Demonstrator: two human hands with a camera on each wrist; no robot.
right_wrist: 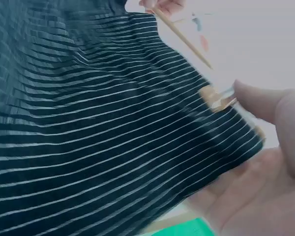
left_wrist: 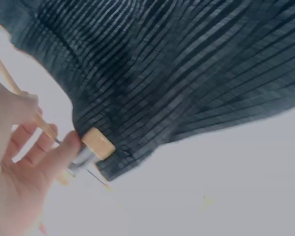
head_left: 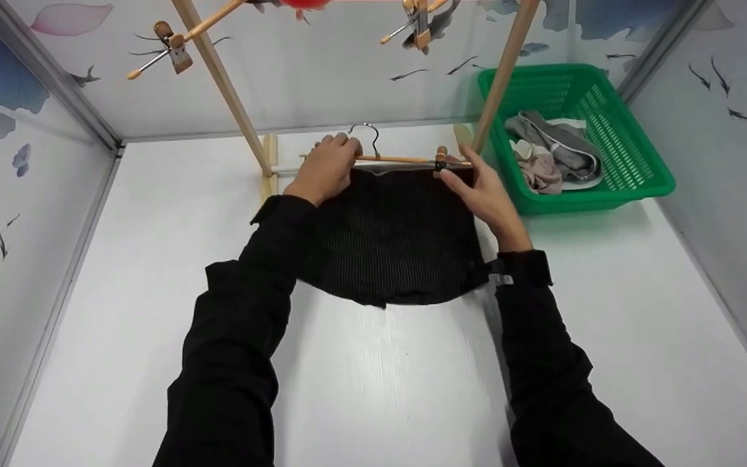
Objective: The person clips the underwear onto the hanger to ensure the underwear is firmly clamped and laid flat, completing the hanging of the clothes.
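A dark garment with thin pale stripes [head_left: 399, 240] hangs from a wooden clip hanger [head_left: 396, 158] with a metal hook [head_left: 375, 137]. My left hand [head_left: 328, 165] grips the hanger's left end. In the left wrist view, its thumb lies against the left clip [left_wrist: 98, 143], which bites the garment's corner. At the other end, my right hand [head_left: 487, 198] holds the hanger around the right clip [head_left: 440, 161]. The right wrist view has the thumb on that clip and the other fingers behind the cloth, partly hidden. The garment's lower edge spreads toward me over the white table.
Two wooden rack posts [head_left: 224, 84] rise on either side of the hanger. Above, another clip hanger [head_left: 211, 21] juts out at the left, with a clip [head_left: 419, 29] further right. A green basket [head_left: 646, 185] holding crumpled clothes [head_left: 561, 152] stands at right. Patterned walls enclose the table [head_left: 386, 389].
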